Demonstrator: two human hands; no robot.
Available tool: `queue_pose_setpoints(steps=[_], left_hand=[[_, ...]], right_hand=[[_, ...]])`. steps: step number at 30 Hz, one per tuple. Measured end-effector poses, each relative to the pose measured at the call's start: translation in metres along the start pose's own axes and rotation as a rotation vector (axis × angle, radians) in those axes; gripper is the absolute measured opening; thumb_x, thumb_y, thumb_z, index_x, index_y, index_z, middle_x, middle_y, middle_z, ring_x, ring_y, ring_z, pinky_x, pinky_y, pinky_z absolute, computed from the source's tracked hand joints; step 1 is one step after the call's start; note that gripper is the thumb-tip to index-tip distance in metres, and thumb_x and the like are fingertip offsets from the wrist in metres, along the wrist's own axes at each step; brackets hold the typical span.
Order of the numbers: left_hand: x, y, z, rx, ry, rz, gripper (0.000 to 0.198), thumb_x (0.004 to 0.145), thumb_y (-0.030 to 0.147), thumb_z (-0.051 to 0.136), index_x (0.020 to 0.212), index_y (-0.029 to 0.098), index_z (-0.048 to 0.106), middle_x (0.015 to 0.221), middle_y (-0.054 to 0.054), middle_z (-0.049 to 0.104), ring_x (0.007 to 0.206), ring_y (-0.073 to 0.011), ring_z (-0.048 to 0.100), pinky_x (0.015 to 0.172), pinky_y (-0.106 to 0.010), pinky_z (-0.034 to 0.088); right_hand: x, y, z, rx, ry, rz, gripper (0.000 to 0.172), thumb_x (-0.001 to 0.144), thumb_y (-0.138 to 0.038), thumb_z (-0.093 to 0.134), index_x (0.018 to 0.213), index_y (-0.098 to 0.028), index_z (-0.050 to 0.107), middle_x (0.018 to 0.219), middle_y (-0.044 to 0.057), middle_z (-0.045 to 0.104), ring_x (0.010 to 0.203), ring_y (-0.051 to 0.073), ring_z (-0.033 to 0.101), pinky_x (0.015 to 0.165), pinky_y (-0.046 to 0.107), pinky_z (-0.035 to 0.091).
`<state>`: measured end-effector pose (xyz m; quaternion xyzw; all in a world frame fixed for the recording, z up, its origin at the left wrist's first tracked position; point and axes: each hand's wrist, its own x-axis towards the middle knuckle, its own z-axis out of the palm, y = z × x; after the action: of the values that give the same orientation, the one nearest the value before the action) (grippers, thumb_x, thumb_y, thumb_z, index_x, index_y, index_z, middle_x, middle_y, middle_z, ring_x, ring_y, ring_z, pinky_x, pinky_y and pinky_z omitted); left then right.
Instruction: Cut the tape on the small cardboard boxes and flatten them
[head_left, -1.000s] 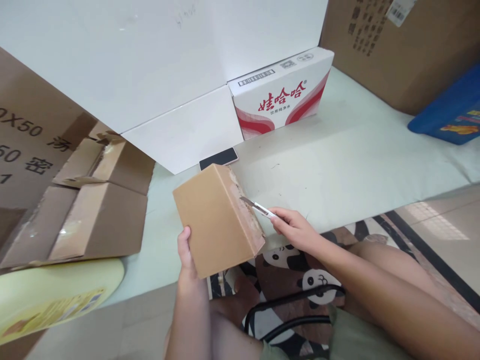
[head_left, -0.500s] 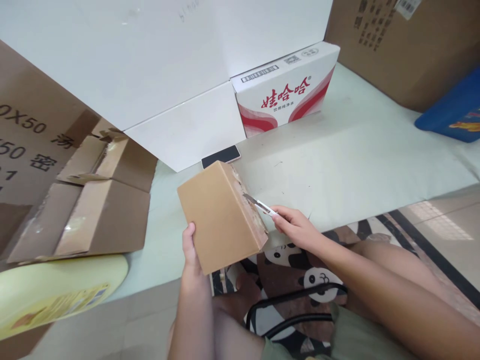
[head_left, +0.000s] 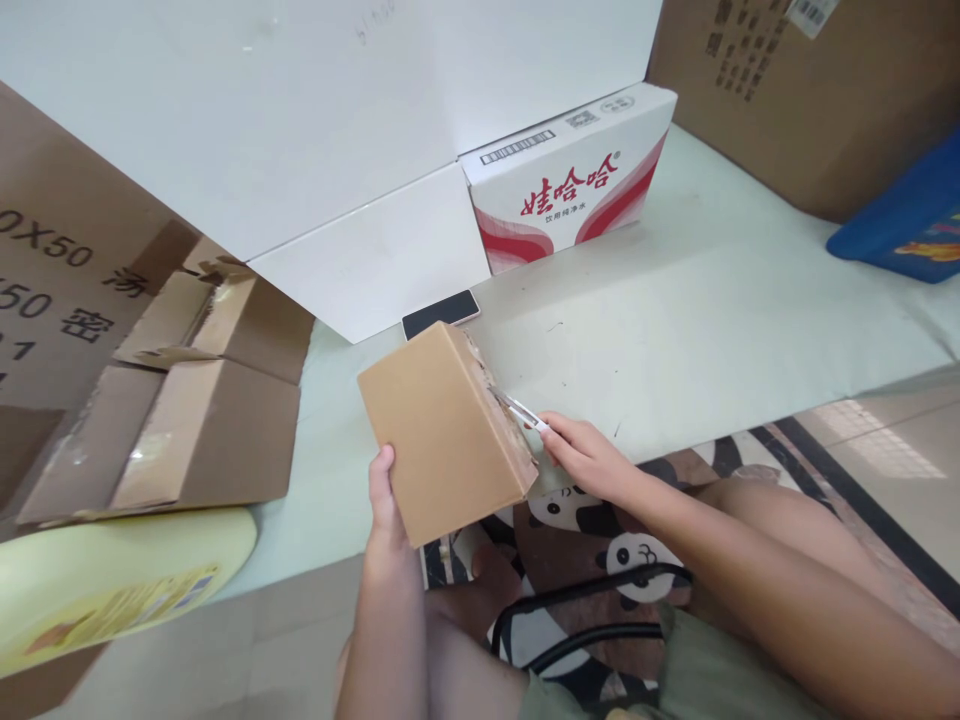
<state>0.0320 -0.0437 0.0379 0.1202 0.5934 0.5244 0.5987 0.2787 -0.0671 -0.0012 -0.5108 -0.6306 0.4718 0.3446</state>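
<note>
My left hand [head_left: 386,505] grips a small brown cardboard box [head_left: 439,435] from below, tilted up on edge over a pale green mat [head_left: 675,320]. My right hand [head_left: 585,455] is closed on a small utility knife [head_left: 521,412]. Its blade tip touches the taped right side of the box, where torn tape shows. Both forearms reach in from the bottom of the view.
A black phone [head_left: 440,313] lies just behind the box. Opened brown cartons [head_left: 187,420] sit at left, a yellow object [head_left: 112,580] at lower left. A red-and-white printed carton [head_left: 570,185] and large white boards [head_left: 300,140] stand behind. A big brown carton [head_left: 810,90] and blue item [head_left: 900,225] are at right.
The knife blade has slid left into the box's taped side. The box and left hand shifted slightly right and up in view.
</note>
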Motion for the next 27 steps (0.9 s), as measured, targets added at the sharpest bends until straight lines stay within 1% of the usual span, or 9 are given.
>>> queue_pose_setpoints(steps=[3, 6, 9, 12, 14, 17, 22, 27], left_hand=[[0.001, 0.000, 0.000, -0.002, 0.010, 0.008, 0.040, 0.069, 0.049, 0.063, 0.093, 0.018, 0.068, 0.080, -0.008, 0.074, 0.079, -0.0300, 0.072, 0.075, -0.040, 0.058], [0.000, -0.001, 0.001, -0.026, 0.014, -0.002, 0.038, 0.068, 0.049, 0.064, 0.091, 0.018, 0.068, 0.077, -0.008, 0.074, 0.083, -0.0312, 0.073, 0.076, -0.040, 0.058], [-0.004, -0.003, 0.006, -0.048, -0.016, -0.017, 0.038, 0.067, 0.049, 0.065, 0.089, 0.019, 0.068, 0.077, -0.008, 0.074, 0.083, -0.0315, 0.072, 0.075, -0.040, 0.058], [-0.009, -0.006, 0.010, -0.061, -0.040, -0.007, 0.038, 0.067, 0.049, 0.066, 0.091, 0.019, 0.068, 0.079, -0.008, 0.074, 0.079, -0.0289, 0.072, 0.073, -0.037, 0.058], [-0.009, -0.008, 0.011, -0.073, -0.044, 0.014, 0.038, 0.068, 0.048, 0.066, 0.092, 0.018, 0.069, 0.078, -0.007, 0.074, 0.076, -0.0265, 0.071, 0.071, -0.035, 0.057], [-0.005, -0.010, 0.007, -0.091, -0.064, 0.039, 0.037, 0.070, 0.047, 0.064, 0.093, 0.018, 0.069, 0.079, -0.006, 0.074, 0.076, -0.0253, 0.071, 0.067, -0.032, 0.055], [0.001, -0.002, -0.004, -0.079, -0.134, 0.041, 0.043, 0.066, 0.049, 0.067, 0.096, 0.018, 0.069, 0.084, -0.007, 0.075, 0.077, -0.0260, 0.071, 0.068, -0.033, 0.055], [0.006, 0.008, -0.014, -0.035, -0.158, 0.045, 0.047, 0.063, 0.050, 0.069, 0.098, 0.018, 0.068, 0.085, -0.009, 0.075, 0.081, -0.0292, 0.071, 0.069, -0.036, 0.055]], right_hand=[[0.001, 0.000, 0.001, 0.012, -0.005, -0.012, 0.036, 0.101, -0.040, 0.032, 0.097, -0.018, 0.060, 0.069, -0.001, 0.055, 0.063, 0.015, 0.053, 0.065, 0.027, 0.040], [0.001, -0.001, 0.001, 0.013, -0.002, -0.017, 0.037, 0.101, -0.041, 0.032, 0.098, -0.018, 0.060, 0.072, 0.000, 0.060, 0.065, 0.016, 0.055, 0.066, 0.028, 0.041], [0.000, -0.002, 0.004, -0.011, 0.014, -0.023, 0.037, 0.101, -0.041, 0.033, 0.102, -0.018, 0.061, 0.082, 0.004, 0.066, 0.073, 0.018, 0.060, 0.070, 0.029, 0.044], [-0.002, -0.002, 0.009, -0.063, 0.064, -0.011, 0.036, 0.100, -0.039, 0.034, 0.105, -0.018, 0.063, 0.090, 0.006, 0.070, 0.083, 0.021, 0.064, 0.076, 0.031, 0.046], [-0.004, -0.003, 0.012, -0.090, 0.089, -0.010, 0.037, 0.100, -0.038, 0.033, 0.103, -0.018, 0.064, 0.086, 0.006, 0.069, 0.084, 0.022, 0.065, 0.076, 0.031, 0.047], [-0.005, -0.006, 0.012, -0.119, 0.100, -0.039, 0.038, 0.100, -0.038, 0.033, 0.105, -0.019, 0.066, 0.082, 0.005, 0.069, 0.079, 0.022, 0.065, 0.073, 0.030, 0.048], [-0.006, -0.012, 0.005, -0.180, 0.102, -0.045, 0.040, 0.099, -0.034, 0.036, 0.124, -0.021, 0.065, 0.077, 0.003, 0.069, 0.075, 0.022, 0.066, 0.075, 0.031, 0.048], [-0.007, -0.013, 0.000, -0.192, 0.052, -0.041, 0.043, 0.099, -0.037, 0.038, 0.128, -0.021, 0.066, 0.070, 0.002, 0.068, 0.068, 0.020, 0.063, 0.066, 0.029, 0.047]])
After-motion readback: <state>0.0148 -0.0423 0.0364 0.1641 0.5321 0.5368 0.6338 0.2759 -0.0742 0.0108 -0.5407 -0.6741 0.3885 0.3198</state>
